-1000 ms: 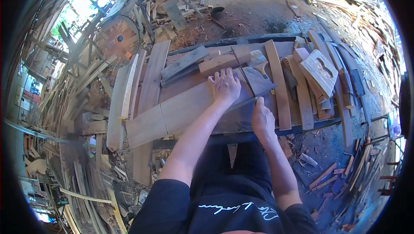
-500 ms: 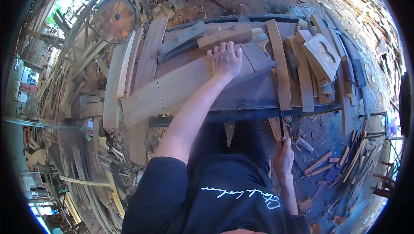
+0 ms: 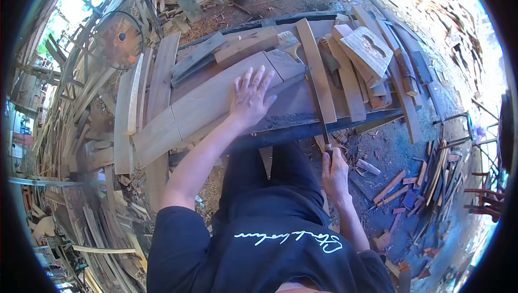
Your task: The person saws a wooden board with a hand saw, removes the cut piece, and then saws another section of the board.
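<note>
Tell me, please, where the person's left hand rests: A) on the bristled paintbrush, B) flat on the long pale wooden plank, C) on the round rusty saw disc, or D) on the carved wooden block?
B: the left hand lies with its fingers spread flat on the long pale wooden plank, while the right hand grips the handle of the thin-bladed hand saw.

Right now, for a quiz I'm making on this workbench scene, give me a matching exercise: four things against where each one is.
1 left hand
2 right hand
3 paintbrush
4 carved block

A on the stacked slats
B flat on the long plank
C gripping the saw
D by the plank's far end

Pairs: 1-B, 2-C, 3-D, 4-A
</note>
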{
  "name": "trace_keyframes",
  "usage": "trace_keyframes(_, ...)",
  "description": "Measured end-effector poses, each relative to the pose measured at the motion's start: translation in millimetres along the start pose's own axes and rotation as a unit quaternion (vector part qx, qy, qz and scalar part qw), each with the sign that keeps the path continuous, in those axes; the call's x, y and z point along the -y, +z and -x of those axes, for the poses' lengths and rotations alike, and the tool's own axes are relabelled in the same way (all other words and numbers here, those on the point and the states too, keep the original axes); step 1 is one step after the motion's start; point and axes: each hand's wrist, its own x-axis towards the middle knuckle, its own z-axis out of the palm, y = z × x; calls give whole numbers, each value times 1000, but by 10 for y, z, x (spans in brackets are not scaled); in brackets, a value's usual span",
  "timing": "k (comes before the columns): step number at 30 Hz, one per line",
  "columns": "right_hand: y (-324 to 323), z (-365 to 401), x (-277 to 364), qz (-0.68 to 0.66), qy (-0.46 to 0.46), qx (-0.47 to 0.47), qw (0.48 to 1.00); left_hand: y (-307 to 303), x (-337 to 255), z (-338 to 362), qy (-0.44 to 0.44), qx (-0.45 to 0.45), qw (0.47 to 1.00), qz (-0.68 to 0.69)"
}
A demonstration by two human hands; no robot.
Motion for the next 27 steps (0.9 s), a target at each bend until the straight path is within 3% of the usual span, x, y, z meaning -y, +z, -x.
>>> trace_keyframes(4,46,-78,85,0,-41,-24,999,-171,120,375,-9,0,1000,27)
trace_keyframes(7,65,-99,93,9,-51,-25,998,-403,400,719,-77,40,996,27)
trace_keyframes(13,86,-57,-85,46,-27,-7,999,-739,1388,1599,-312,60,948,-4)
trace_keyframes(15,118,-57,-123,2,41,18,999,-715,1788,1891,-324,23,946,-22)
trace_keyframes(16,134,-60,-80,9,28,13,999,-747,1913,1928,-326,-14,944,-39)
trace_keyframes(21,269,-120,85,2,-27,-14,1000,-717,2293,1876,-322,-17,945,58)
trace_keyframes(23,332,-137,120,21,-107,-53,993,-662,2377,1834,-300,-33,951,73)
trace_keyframes(24,362,-129,28,4,-57,-23,998,-668,2369,1828,-308,-33,949,67)
trace_keyframes(27,422,-139,-63,19,-69,-25,997,-670,2363,1842,-321,-45,944,62)
